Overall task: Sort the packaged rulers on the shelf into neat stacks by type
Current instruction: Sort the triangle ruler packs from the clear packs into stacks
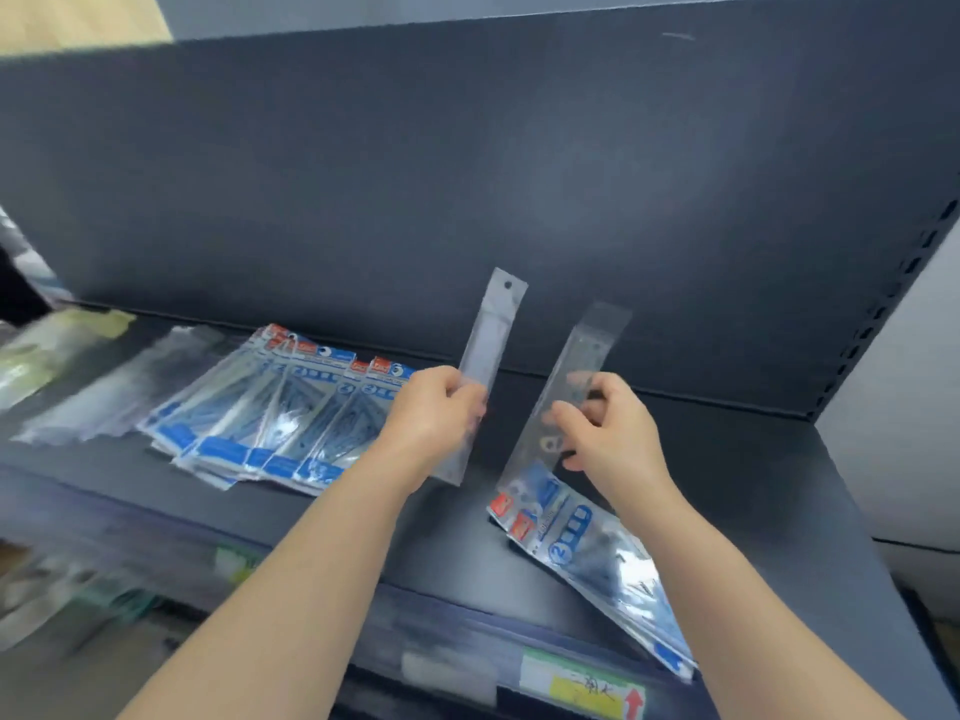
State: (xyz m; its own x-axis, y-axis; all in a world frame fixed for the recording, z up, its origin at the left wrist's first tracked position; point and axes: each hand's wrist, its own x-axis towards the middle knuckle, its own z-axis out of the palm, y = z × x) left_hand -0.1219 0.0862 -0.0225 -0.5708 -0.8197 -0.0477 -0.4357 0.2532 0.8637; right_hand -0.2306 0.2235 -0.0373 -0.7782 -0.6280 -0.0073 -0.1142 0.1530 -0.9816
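Head view: the left hand (434,407) has its fingers clamped on a clear packaged ruler (485,350) held upright above the shelf (727,485). The right hand (608,428) pinches a second, tilted ruler (566,387). Blue-labelled packs (270,413) lie fanned at left; two more (587,553) lie near right.

Left arm: my bare left forearm (291,579) reaches up and forward from the lower left, wrist straight.
Left hand: my left hand (428,413) shows its back, fingers curled round the lower half of a narrow clear plastic ruler packet (493,330), held nearly upright.
Right arm: my bare right forearm (743,579) comes in from the lower right.
Right hand: my right hand (610,428) pinches a second clear ruler packet (584,356), thumb on its near face; the fingertips are blurred, probably behind it.
Spacing: hands near each other, not touching.
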